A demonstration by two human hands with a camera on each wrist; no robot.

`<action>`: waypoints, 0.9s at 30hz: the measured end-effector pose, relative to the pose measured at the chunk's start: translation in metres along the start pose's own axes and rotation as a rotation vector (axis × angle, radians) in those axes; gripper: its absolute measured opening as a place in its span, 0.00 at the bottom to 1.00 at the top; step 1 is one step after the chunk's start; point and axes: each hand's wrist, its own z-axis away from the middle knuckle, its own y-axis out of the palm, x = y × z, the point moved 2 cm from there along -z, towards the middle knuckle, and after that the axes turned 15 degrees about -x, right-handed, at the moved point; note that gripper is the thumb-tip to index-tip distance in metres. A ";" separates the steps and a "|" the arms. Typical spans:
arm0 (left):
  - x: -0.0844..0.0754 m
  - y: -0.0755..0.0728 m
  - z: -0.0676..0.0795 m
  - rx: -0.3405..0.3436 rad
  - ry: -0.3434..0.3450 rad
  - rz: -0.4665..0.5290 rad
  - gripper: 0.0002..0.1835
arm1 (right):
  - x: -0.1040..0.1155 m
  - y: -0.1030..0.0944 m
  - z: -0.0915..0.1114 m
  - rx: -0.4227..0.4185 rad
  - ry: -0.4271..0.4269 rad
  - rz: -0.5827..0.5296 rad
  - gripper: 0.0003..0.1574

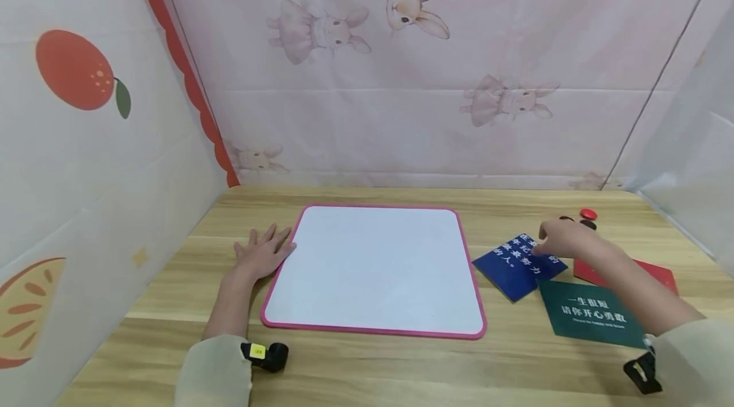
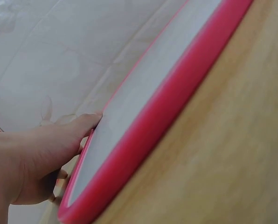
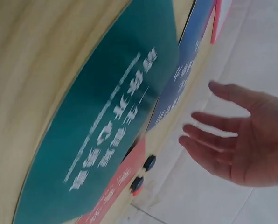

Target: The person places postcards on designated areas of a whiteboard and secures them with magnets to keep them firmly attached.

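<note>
Pale pink sheeting (image 1: 373, 127) printed with rabbits hangs beyond a wood-grain worktop (image 1: 401, 369), where a pink-framed whiteboard (image 1: 375, 270) lies flat in front of me. At the whiteboard's left edge, my left grip (image 1: 260, 257) rests with fingers spread apart, the thumb (image 1: 290, 246) touching the pink rim. To the whiteboard's right, my right grip (image 1: 564, 239) hovers over a blue card (image 1: 510, 273) with white lettering, thumb and fingers apart and loosely bent. Just beside the whiteboard's right edge lies that blue card; farther right of the whiteboard are a green card (image 1: 590, 318), nearer me, and a red card (image 1: 659, 274), partly hidden by my forearm. Well to the right of the whiteboard's far corner, a red disc (image 1: 588, 213) sits near dark discs (image 1: 587, 225), one partly covered by my right grip.
</note>
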 end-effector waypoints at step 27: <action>0.002 0.001 -0.002 -0.007 -0.004 -0.005 0.36 | -0.047 0.025 0.044 0.152 -0.079 -0.120 0.33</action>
